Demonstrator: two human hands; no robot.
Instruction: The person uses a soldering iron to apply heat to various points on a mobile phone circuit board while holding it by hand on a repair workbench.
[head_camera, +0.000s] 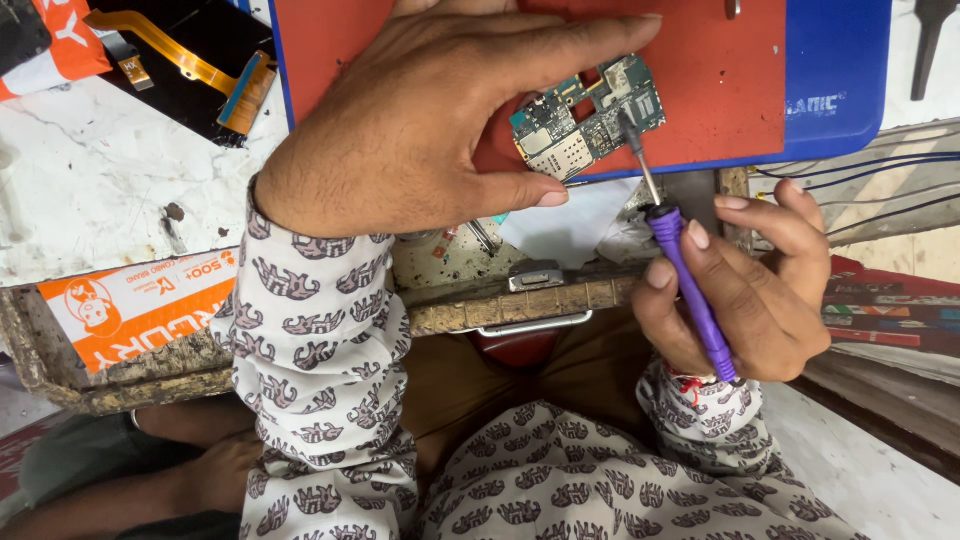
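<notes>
On red mat (720, 90): left hand (420, 120) pinches half-hidden circuit board (585, 120); right hand (745, 290) fingers clenched on purple screwdriver (690, 290).

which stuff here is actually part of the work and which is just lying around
In use:
left hand steadying the green circuit board
right hand holding the purple screwdriver, tip on the board
red mat under the board

Lying about:
orange flex cable
orange box
white tissue

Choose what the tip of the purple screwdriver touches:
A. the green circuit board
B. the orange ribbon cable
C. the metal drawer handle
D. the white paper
A: the right hand holds the purple screwdriver, and its tip rests on the green circuit board, which the left hand steadies on the red mat.
</notes>
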